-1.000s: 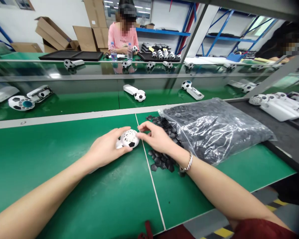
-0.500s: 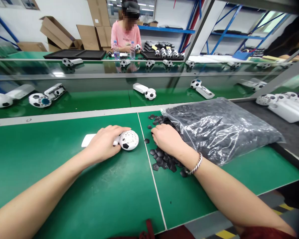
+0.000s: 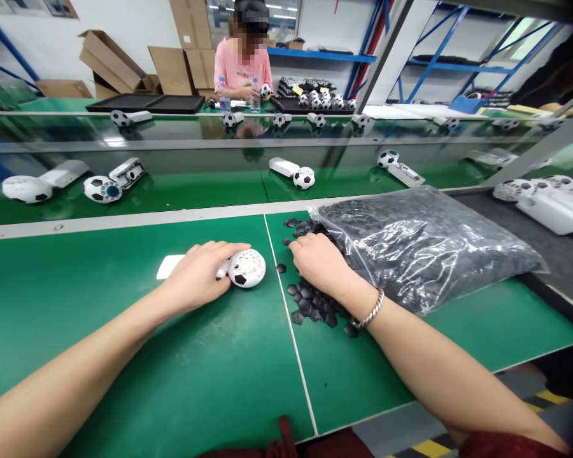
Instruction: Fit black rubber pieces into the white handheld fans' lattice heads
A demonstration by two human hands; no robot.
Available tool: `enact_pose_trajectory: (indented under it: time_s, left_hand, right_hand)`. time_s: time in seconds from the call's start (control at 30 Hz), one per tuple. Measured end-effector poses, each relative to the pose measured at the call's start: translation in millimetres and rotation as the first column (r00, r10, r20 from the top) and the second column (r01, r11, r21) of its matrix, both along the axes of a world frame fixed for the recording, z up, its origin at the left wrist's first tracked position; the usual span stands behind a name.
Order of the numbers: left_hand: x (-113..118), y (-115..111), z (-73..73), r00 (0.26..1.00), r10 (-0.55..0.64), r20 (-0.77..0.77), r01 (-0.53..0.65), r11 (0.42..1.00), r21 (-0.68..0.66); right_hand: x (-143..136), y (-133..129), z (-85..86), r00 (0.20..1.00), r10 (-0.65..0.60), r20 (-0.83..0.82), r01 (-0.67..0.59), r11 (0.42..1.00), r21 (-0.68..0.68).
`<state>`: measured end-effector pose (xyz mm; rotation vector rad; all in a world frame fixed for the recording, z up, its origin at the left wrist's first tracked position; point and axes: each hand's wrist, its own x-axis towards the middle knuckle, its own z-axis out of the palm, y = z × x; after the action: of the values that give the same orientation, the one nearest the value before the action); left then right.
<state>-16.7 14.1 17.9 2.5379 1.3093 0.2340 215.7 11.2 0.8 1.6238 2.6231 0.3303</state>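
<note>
On the green table (image 3: 210,375), my left hand (image 3: 198,273) is wrapped round a white device with a football-patterned round head (image 3: 247,268). The head faces right and shows black patches low down and an openwork white top; its flat white end sticks out left of the hand. My right hand (image 3: 319,264) is closed, fingertips down in a loose pile of small black pieces (image 3: 315,305). Whatever its fingertips pinch is hidden. A clear plastic bag full of black pieces (image 3: 430,248) lies just right of that hand.
Beyond the table edge, a green conveyor (image 3: 195,191) carries several football-patterned devices (image 3: 304,178). At the right, a dark tray (image 3: 487,210) holds more white devices. Across the line, a person in pink (image 3: 242,63) sits by two bottles and black trays (image 3: 146,104).
The devices on the near conveyor have shifted right, and those on the far one slightly left. My right hand has moved very slightly; my left hand still holds the device in place.
</note>
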Motion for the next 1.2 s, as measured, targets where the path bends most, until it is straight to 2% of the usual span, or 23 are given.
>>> enact_pose_trajectory:
  time_s: [0.2, 0.3, 0.37, 0.43, 0.53, 0.67, 0.77, 0.93, 1.07, 1.2]
  left_hand:
    - [2, -5, 1.2, 0.998, -0.042, 0.05, 0.042, 0.999, -0.003]
    - [4, -7, 1.1, 0.998, -0.047, 0.031, 0.046, 0.999, 0.013]
    - [5, -7, 0.5, 0.998, -0.054, 0.035, 0.054, 0.998, 0.02]
    - [5, -6, 0.0, 0.997, -0.068, 0.044, 0.067, 0.997, 0.021]
    - [4, -5, -0.1, 0.995, -0.082, 0.061, 0.081, 0.996, 0.023]
    - [1, -1, 1.2, 0.977, -0.19, 0.099, 0.192, 0.981, -0.009]
    - [-1, 2, 2.4, 0.958, -0.254, 0.13, 0.261, 0.965, -0.035]
    - [1, -2, 3.2, 0.97, -0.195, 0.147, 0.201, 0.979, -0.031]
    - [4, -5, 2.8, 0.97, -0.184, 0.158, 0.188, 0.982, -0.007]
    - [5, -5, 2.0, 0.974, -0.167, 0.15, 0.17, 0.986, -0.004]
  right_hand:
    - [8, -1, 2.1, 0.989, -0.03, -0.143, 0.028, 0.999, -0.014]
    - [6, -3, 6.0, 0.959, 0.001, -0.284, -0.015, 0.999, -0.047]
    - [3, -6, 9.0, 0.903, 0.041, -0.428, -0.08, 0.994, -0.074]
    - [-2, -9, 11.8, 0.815, 0.072, -0.576, -0.158, 0.982, -0.1]
    - [-8, -16, 14.9, 0.707, 0.104, -0.699, -0.265, 0.956, -0.126]
    - [-12, -20, 16.7, 0.626, 0.144, -0.767, -0.372, 0.919, -0.131]
    - [-11, -20, 16.7, 0.601, 0.147, -0.786, -0.397, 0.908, -0.134]
    - [-11, -22, 17.4, 0.564, 0.188, -0.804, -0.395, 0.916, -0.063]
    - [-13, -25, 19.1, 0.577, 0.137, -0.805, -0.361, 0.927, -0.101]
    - [-14, -26, 17.1, 0.577, 0.238, -0.781, -0.467, 0.881, -0.076]
